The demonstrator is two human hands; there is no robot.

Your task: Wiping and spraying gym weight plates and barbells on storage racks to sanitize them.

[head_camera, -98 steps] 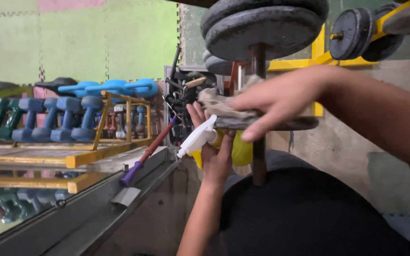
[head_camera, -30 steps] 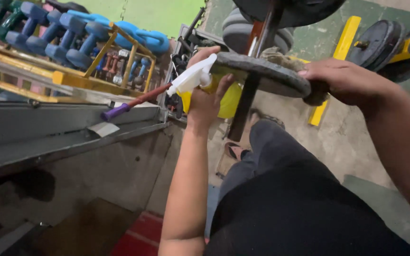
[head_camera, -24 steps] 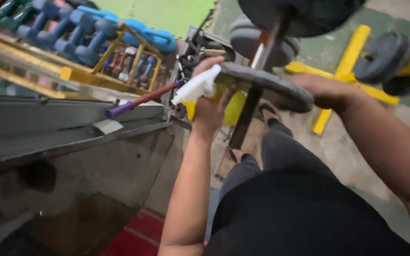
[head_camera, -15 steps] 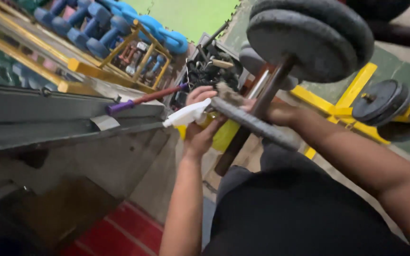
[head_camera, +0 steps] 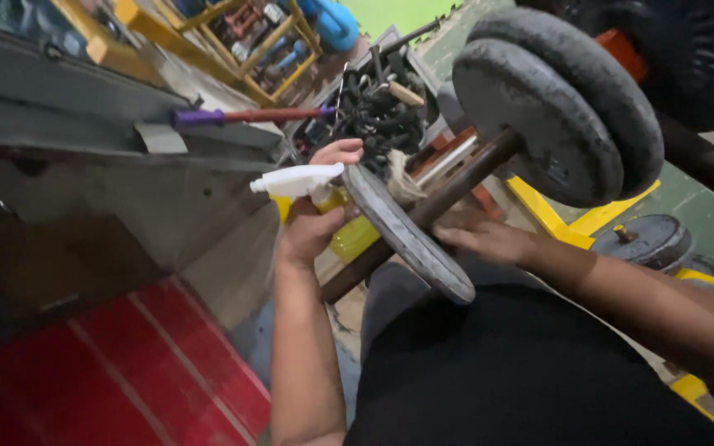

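Gripping a yellow spray bottle [head_camera: 349,235] with white trigger head, left hand [head_camera: 311,219] fingers curled around its neck, beside the dumbbell's near plate [head_camera: 406,235]; right hand [head_camera: 485,239] fingers flat together against that plate, rag [head_camera: 402,182] draped above.

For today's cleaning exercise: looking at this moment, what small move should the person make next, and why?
Probably wipe the near weight plate: the left hand holds the spray bottle beside it, and the right hand presses behind the plate near a cloth.
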